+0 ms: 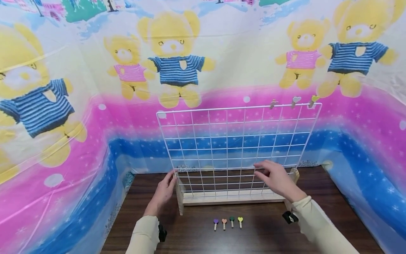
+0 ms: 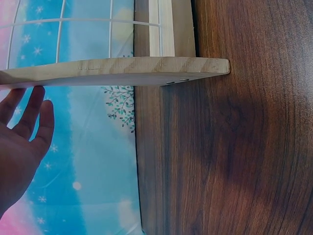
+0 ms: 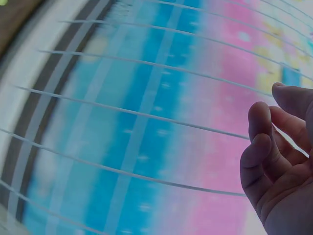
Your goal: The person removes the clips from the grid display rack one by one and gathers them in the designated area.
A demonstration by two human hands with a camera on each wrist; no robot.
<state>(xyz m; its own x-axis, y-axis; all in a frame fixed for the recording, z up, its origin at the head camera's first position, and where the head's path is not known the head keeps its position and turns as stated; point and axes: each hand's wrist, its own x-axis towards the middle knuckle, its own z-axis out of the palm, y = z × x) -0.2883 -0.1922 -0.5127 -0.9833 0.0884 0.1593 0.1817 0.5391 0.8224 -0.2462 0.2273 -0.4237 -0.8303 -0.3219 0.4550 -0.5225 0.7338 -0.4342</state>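
A white wire grid (image 1: 226, 148) stands upright in a wooden stand (image 1: 234, 200) on the table. My left hand (image 1: 163, 194) is at the stand's left side piece; in the left wrist view its fingertips (image 2: 35, 93) touch the outer face of that wooden piece (image 2: 146, 66). In front of the grid's lower right part is my right hand (image 1: 277, 178), thumb and fingers apart, with nothing visible between them. The right wrist view shows those fingers (image 3: 259, 120) loosely bent beside the wires. Clipped along the top bar at right are a small clip (image 1: 273, 103), a white heart clip (image 1: 296, 100) and a yellow heart clip (image 1: 314, 100).
Several small heart-topped wooden pegs lie in a row before the stand, among them a purple one (image 1: 215, 222), an orange one (image 1: 224, 222) and a green one (image 1: 232, 220). Bear-printed cloth (image 1: 234, 70) surrounds the dark wooden table (image 1: 196, 236) at the back and sides.
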